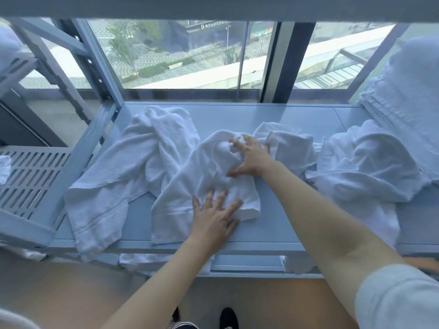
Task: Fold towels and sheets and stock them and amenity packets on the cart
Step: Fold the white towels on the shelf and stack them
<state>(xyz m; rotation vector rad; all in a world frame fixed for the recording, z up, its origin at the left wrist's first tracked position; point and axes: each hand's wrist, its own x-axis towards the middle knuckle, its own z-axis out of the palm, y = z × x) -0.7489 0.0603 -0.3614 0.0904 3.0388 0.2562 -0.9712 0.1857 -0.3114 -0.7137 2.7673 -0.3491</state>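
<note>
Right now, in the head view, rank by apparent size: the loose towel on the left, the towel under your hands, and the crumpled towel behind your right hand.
1. Loose towel on the left, largest.
2. Towel under both hands, partly folded and bunched, so its true size is unsure.
3. Crumpled towel behind the right hand, smallest; partly hidden.

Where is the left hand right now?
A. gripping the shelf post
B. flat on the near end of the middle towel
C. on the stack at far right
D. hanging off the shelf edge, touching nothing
B: the left hand lies with fingers spread on the near end of the middle towel, while the right hand presses its far part.
</note>
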